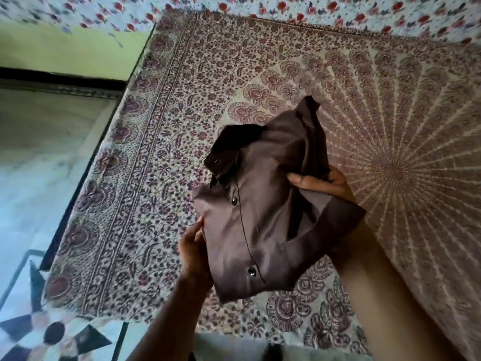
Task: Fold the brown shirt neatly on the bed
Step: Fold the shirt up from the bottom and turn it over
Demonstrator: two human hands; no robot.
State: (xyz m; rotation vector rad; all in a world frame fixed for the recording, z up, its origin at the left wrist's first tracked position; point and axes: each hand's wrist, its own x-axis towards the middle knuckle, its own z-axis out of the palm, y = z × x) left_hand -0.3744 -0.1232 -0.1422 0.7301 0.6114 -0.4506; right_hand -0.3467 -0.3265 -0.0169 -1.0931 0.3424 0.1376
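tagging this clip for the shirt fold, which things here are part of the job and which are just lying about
Part of the job:
- brown shirt, bunched
- left hand at its edge
- right hand gripping it
- patterned bedspread beneath

Just around:
- rose-print sheet
- green wall
- tiled floor

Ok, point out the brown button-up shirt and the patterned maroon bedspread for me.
brown button-up shirt (260, 225): head view, on its front panel.
patterned maroon bedspread (182, 105): head view, on bare printed cloth.
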